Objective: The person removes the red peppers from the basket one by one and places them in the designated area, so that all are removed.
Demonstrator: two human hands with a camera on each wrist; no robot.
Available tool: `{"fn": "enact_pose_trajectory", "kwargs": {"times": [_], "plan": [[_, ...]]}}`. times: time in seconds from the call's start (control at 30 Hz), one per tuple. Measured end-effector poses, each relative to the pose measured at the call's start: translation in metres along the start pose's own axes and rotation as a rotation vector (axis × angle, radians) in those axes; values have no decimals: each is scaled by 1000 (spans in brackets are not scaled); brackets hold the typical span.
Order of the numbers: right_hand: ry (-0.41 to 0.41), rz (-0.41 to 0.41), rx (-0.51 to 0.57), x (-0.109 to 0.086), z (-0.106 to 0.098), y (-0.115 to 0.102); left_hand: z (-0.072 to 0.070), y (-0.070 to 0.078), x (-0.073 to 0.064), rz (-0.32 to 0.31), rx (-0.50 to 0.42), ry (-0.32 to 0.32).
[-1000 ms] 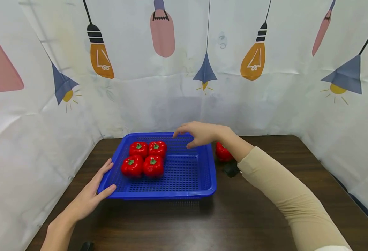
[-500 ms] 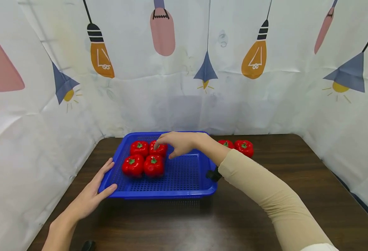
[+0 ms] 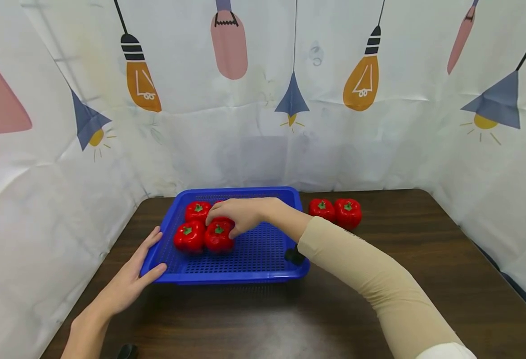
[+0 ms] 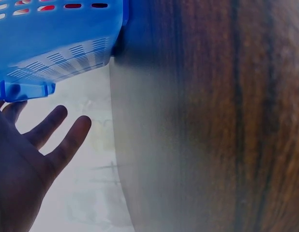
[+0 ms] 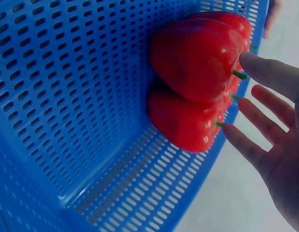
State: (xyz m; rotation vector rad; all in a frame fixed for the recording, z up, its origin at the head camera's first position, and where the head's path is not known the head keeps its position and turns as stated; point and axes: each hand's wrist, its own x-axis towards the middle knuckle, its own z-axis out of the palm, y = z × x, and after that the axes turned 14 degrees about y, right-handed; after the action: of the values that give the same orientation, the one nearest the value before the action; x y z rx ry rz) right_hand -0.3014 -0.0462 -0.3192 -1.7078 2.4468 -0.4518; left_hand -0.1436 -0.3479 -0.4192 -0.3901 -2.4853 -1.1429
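Left hand [image 3: 130,279] spread at blue basket [image 3: 236,277], right hand [image 3: 241,213] spread just over red peppers [image 3: 189,237] inside, two other peppers [image 3: 348,213] on brown table [image 3: 263,319]

the right hand [image 3: 240,215] has moved leftward, down to the red peppers [image 3: 218,240].

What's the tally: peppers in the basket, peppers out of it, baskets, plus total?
Red peppers in the basket: 4
Loose red peppers on the table: 2
Blue basket: 1
Total: 7
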Motion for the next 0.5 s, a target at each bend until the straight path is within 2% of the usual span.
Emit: {"fn": "enact_pose_trajectory", "kwargs": {"times": [0.3,0.5], "plan": [[-47,7,-62,8,8,-2,0,-1,0,-1,5,-1],[-74,24,-56,10,12,-2,0,-1,1,-6,2,-2]]}}
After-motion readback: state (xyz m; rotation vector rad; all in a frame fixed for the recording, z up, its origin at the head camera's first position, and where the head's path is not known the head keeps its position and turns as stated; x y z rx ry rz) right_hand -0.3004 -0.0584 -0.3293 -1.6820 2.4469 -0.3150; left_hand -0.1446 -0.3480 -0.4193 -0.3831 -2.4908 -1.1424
